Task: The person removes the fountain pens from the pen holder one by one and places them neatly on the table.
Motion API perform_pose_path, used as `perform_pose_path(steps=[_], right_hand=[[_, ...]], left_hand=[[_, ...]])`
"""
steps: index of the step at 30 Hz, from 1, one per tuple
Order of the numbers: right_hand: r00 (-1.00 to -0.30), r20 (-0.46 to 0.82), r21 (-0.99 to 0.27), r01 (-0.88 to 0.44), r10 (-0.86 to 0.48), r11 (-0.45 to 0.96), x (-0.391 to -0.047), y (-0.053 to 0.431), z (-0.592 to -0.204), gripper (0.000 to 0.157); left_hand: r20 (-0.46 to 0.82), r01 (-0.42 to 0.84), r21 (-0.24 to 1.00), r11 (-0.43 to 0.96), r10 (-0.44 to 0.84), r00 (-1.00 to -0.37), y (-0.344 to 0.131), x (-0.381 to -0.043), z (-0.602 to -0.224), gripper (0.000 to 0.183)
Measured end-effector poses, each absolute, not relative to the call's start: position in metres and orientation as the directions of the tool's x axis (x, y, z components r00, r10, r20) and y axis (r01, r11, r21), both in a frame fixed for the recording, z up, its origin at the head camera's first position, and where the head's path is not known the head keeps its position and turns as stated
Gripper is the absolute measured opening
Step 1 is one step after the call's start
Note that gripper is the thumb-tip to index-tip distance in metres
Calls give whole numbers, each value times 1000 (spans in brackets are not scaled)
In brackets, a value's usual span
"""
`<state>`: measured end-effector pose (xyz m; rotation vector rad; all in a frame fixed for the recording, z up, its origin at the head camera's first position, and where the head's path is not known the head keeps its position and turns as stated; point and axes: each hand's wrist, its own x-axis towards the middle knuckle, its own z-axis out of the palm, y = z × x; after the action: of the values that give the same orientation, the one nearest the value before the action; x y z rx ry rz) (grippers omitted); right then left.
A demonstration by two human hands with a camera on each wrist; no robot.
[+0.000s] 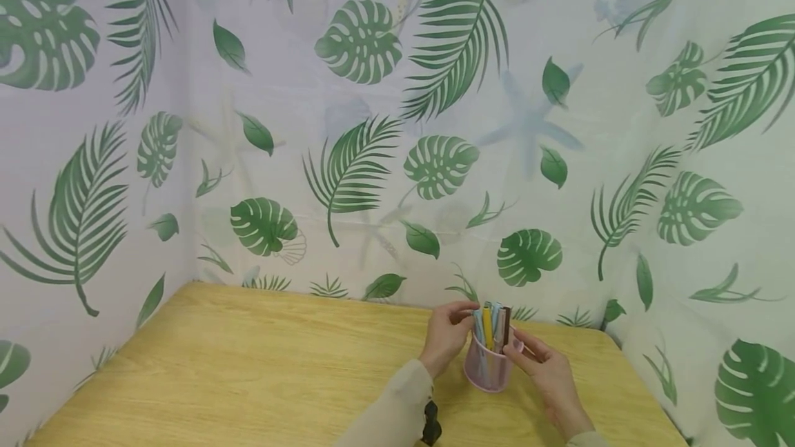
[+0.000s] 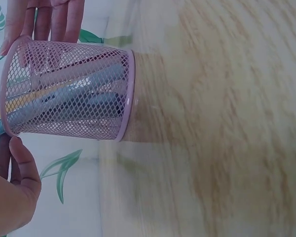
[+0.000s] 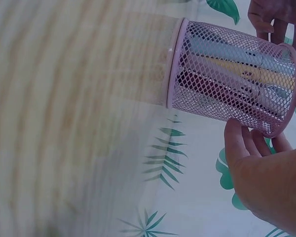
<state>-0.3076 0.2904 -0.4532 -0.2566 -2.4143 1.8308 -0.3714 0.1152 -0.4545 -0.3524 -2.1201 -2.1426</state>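
Observation:
A pink wire-mesh pen holder [image 1: 487, 372] stands upright on the wooden table. Out of its top stick several pens, among them a yellow pen [image 1: 487, 326], a dark brown one [image 1: 506, 328] and light blue ones. My left hand [image 1: 446, 336] holds the holder's left side at the rim, fingers bent, as the left wrist view shows with the thumb tip close against the rim. On the opposite side, my right hand [image 1: 548, 372] grips the holder near its top, thumb at the rim and fingers along the mesh [image 3: 237, 79]. Through the mesh the pens' lower parts show.
The wood-grain table [image 1: 248, 364] stretches far to the left of the holder. Behind it hangs a white curtain [image 1: 385, 247] printed with green leaves, close to the table's back edge. A dark band [image 1: 431, 423] circles my left wrist.

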Motion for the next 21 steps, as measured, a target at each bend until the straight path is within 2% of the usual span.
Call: perform_pose_path(steps=[12,21], right_hand=[[-982,-20,-961,71,189,266,-309,288,-455,70],[-981,-28,-955,83,193,284,-308,290,-454,72]], left_hand=[[283,280,959,-52,50,-958,113,-367,-455,21],[339,333,940,-72,102,-935,108,-369,-449,22]])
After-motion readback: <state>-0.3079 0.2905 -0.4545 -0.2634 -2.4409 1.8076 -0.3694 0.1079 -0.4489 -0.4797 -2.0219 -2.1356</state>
